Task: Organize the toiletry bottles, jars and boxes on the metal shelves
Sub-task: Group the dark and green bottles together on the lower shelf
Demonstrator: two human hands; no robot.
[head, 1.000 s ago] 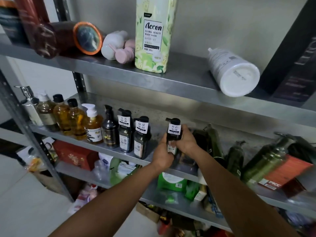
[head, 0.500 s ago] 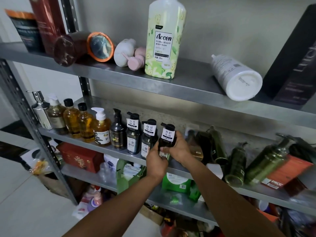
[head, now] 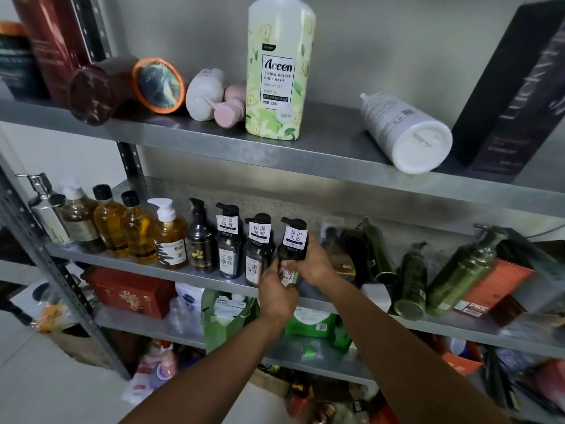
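A dark pump bottle with a white label (head: 294, 237) stands upright on the middle metal shelf (head: 128, 264), at the right end of a row of upright bottles. My left hand (head: 276, 289) and my right hand (head: 312, 264) both grip its lower body from either side. Just left of it stand two matching dark labelled bottles (head: 258, 243), then amber bottles (head: 137, 234). To the right, several green bottles (head: 458, 270) lie tipped over.
The top shelf (head: 321, 148) carries an upright Accen body wash (head: 279, 68), a white bottle on its side (head: 403, 133), pink and white pumps (head: 214, 96), brown jars (head: 101, 87) and a dark box (head: 519, 87). An orange box (head: 495, 286) sits right. Lower shelves hold cluttered packs.
Both hands carried the dark bottle leftward and set it beside the two matching bottles. The camera view rose slightly, showing more of the top shelf.
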